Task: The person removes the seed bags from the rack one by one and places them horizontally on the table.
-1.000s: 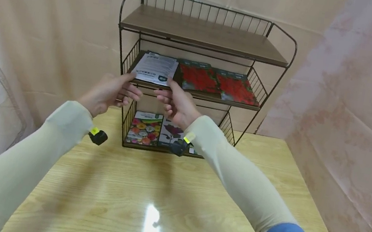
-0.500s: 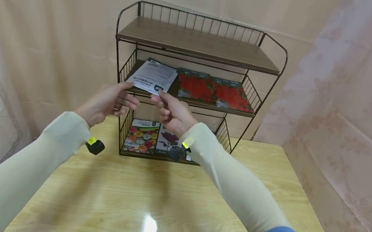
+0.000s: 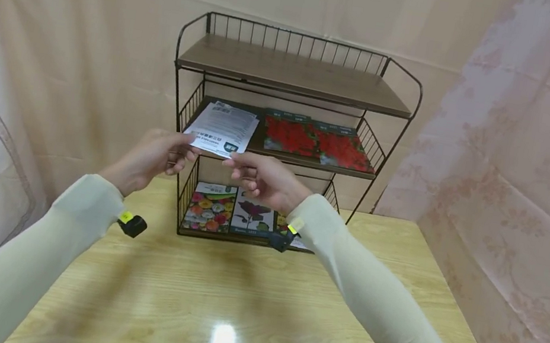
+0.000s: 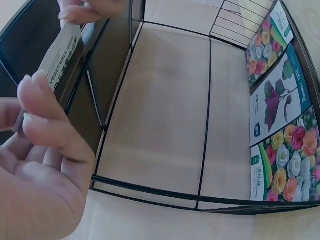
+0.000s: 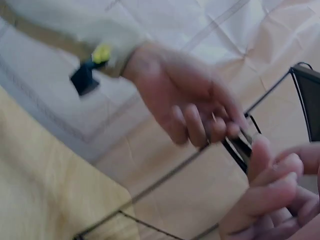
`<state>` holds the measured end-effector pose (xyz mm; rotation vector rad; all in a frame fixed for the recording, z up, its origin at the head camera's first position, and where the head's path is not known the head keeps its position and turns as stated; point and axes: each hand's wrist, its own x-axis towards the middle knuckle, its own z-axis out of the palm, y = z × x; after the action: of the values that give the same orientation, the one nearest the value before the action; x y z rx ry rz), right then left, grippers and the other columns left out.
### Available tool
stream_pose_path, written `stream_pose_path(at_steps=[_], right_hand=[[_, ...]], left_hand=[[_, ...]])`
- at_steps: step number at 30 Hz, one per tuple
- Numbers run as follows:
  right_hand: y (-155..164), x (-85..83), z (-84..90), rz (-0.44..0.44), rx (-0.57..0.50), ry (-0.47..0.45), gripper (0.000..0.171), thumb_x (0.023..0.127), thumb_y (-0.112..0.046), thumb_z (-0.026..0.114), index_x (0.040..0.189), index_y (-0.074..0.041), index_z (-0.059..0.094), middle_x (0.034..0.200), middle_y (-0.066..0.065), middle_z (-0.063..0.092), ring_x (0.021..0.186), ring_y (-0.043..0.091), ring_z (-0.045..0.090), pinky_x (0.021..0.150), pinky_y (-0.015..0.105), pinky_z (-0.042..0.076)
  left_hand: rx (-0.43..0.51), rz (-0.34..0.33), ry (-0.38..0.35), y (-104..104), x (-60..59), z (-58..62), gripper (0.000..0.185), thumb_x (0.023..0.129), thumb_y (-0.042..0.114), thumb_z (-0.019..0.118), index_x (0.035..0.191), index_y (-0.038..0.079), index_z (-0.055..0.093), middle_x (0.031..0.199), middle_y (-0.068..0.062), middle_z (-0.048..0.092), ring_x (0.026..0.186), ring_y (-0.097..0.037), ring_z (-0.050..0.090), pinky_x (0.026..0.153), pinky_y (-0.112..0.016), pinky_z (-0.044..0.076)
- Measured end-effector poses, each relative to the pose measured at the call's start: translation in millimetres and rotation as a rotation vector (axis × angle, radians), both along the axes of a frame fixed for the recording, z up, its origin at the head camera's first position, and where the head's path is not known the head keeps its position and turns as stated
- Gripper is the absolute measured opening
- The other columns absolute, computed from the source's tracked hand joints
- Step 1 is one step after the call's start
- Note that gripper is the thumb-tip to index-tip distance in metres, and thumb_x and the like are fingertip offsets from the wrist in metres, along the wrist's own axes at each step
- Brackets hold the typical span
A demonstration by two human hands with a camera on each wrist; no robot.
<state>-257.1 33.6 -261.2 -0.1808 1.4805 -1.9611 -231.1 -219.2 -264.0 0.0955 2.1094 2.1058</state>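
Head view: both hands hold one white seed packet point(image 3: 222, 129), printed back facing up, at its near edge, in front of the middle shelf's left end. Left hand point(image 3: 150, 156) pinches the near-left corner, right hand point(image 3: 263, 178) pinches the near-right corner; other fingers loosely curled. Three-tier wire rack point(image 3: 397, 132) stands at the far side of the wooden table point(image 3: 243, 304). Two red-flower packets point(image 3: 314, 142) lie side by side on the middle shelf, right of the white one. Three packets point(image 3: 231, 208) visible on the bottom shelf.

Left wrist view: thumb and fingers clamp the packet edge; right-hand fingertips grip its far end. Three bottom-shelf packets at right.

Right wrist view: blurred; both hands close on the thin packet edge between them.
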Motion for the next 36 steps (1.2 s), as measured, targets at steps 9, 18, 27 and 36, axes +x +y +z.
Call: stream_pose_path(at_steps=[9, 18, 27, 36], right_hand=[[12.1, -1.7, -10.8, 0.157, 0.01, 0.122, 0.018, 0.104, -0.015, 0.06, 0.099, -0.003, 0.073, 0.072, 0.001, 0.064, 0.046, 0.004, 0.042, 0.044, 0.018, 0.033], [20.2, 2.3, -18.7, 0.313, -0.028, 0.229, 0.027, 0.108, -0.022, 0.053, 0.101, -0.003, 0.07, 0.077, 0.003, 0.067, 0.045, 0.007, 0.044, 0.046, 0.021, 0.034], [32.5, 23.9, -34.9, 0.388, 0.06, 0.297, 0.028, 0.109, -0.027, 0.054, 0.104, -0.003, 0.067, 0.082, 0.005, 0.069, 0.048, 0.007, 0.048, 0.049, 0.022, 0.039], [39.7, 51.3, -55.9, 0.392, 0.126, 0.35, 0.029, 0.105, -0.023, 0.061, 0.081, -0.007, 0.057, 0.081, 0.005, 0.065, 0.05, 0.01, 0.043, 0.05, 0.025, 0.035]], left_hand=[[-0.01, 0.011, 0.033, -4.7, 20.6, -0.9, 0.026, 0.105, 0.026, 0.063, 0.11, 0.001, 0.066, 0.085, 0.0, 0.067, 0.058, -0.009, 0.053, 0.055, -0.022, 0.042], [-0.082, -0.064, 0.069, -13.6, 37.9, -8.2, 0.026, 0.103, 0.028, 0.067, 0.096, 0.004, 0.07, 0.081, -0.001, 0.067, 0.059, -0.01, 0.053, 0.055, -0.023, 0.042], [-0.19, -0.149, 0.194, -14.9, 64.6, -30.0, 0.038, 0.104, 0.033, 0.064, 0.089, -0.002, 0.062, 0.079, -0.006, 0.065, 0.059, -0.015, 0.052, 0.054, -0.028, 0.043], [-0.211, -0.243, 0.229, -16.3, 91.7, -59.8, 0.028, 0.105, 0.022, 0.063, 0.09, -0.001, 0.059, 0.081, -0.013, 0.062, 0.059, -0.015, 0.052, 0.054, -0.03, 0.046]])
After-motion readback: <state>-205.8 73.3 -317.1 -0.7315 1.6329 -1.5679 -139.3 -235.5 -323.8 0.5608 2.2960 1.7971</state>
